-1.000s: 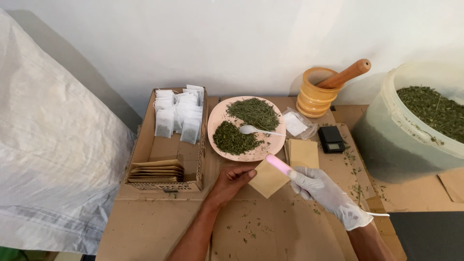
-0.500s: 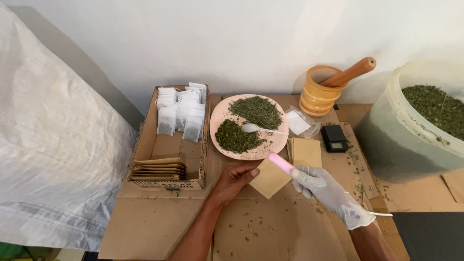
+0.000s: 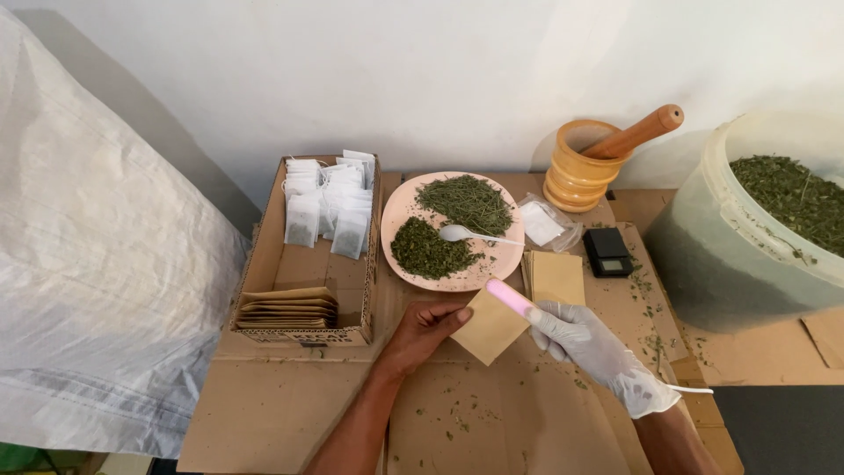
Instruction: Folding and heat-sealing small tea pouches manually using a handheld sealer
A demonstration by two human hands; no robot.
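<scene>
**Brown pouch and pink tool held over the cardboard**

The bare left hand [image 3: 424,327] pinches a brown paper pouch [image 3: 491,327] by its left corner, thumb on top, holding it tilted like a diamond just above the cardboard sheet [image 3: 290,413]. The right hand [image 3: 587,345], in a white glove, is closed around a pink stick-shaped tool [image 3: 510,298]; the tool's far end lies over the pouch's upper right edge. Whether it touches the paper, I cannot tell.

Just beyond the pouch sits a small stack of like brown pouches [image 3: 556,276], flat on the cardboard. To its left is a pink plate [image 3: 404,204] bearing 2 heaps of dried green herb, with a white plastic spoon [image 3: 466,233] lying between them. Just right of the plate lies a clear plastic bag [image 3: 547,222], and beside it a small black scale [image 3: 607,252].

Behind these stands a yellow wooden mortar [image 3: 576,176] with a pestle [image 3: 635,134] leaning in it. At the far right, a large translucent bucket [image 3: 721,255] holds more dried herb.

Left of the plate is an open cardboard box [image 3: 264,255]: white filled sachets [image 3: 330,207] stand in its far end, and a stack of brown pouches [image 3: 286,308] lies in its near end. A white woven sack [image 3: 97,281] fills the left side. Herb crumbs are scattered over the cardboard near both hands.
</scene>
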